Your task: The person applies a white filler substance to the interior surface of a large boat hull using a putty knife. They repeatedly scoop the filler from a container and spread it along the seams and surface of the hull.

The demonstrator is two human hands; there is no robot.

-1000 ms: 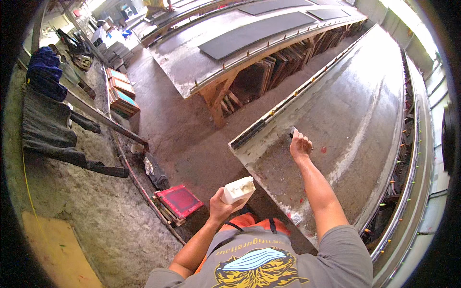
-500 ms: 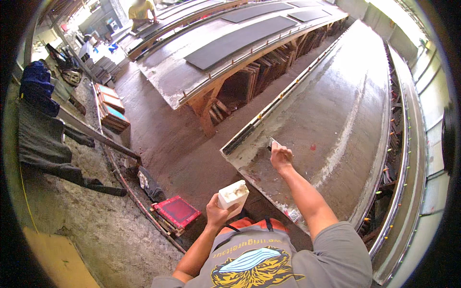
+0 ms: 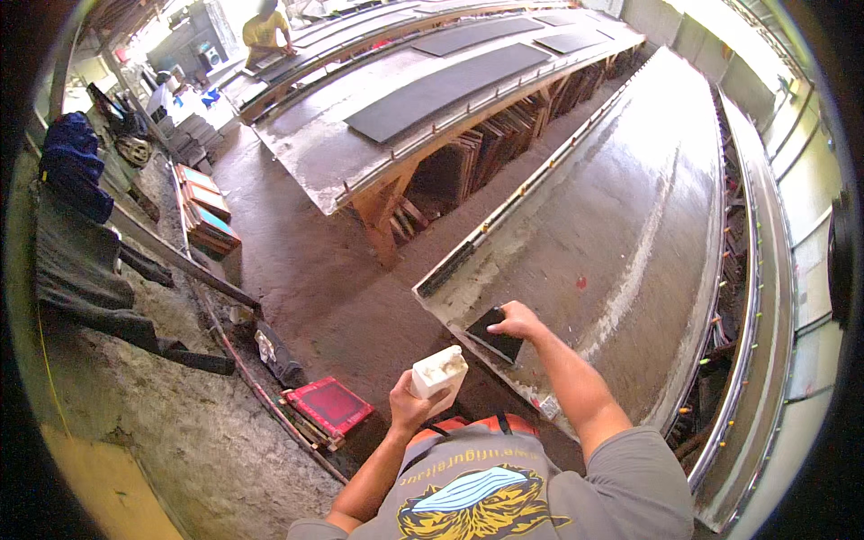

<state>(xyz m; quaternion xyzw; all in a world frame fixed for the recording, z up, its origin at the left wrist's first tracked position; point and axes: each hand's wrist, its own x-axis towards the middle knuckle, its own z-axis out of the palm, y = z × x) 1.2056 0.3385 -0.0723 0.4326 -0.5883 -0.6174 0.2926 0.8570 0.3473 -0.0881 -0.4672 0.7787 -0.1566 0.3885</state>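
Observation:
My left hand [image 3: 409,402] is wrapped round a white, box-shaped plastic container [image 3: 434,382], held in front of my body. Pale cream stuff shows at its upper end. My right hand [image 3: 520,321] grips the upper edge of a dark, flat, wide-bladed spreader [image 3: 497,342], its broad face in view. The spreader is over the near left corner of a long grey table [image 3: 576,225]; whether its lower edge touches the surface I cannot tell. A pale streak runs lengthwise along this tabletop, and a small red spot marks it.
Left of me lies a red framed panel [image 3: 331,405]. A second long table [image 3: 297,153] carries dark flat sheets [image 3: 441,94], with framed boards stored beneath. Dark clothes [image 3: 76,261] hang at the far left. A person in yellow [image 3: 261,36] stands at a far table.
My right hand has come nearer to me, toward the table's near edge. The spreader has turned so that its broad dark face shows. My left hand and the container have barely moved.

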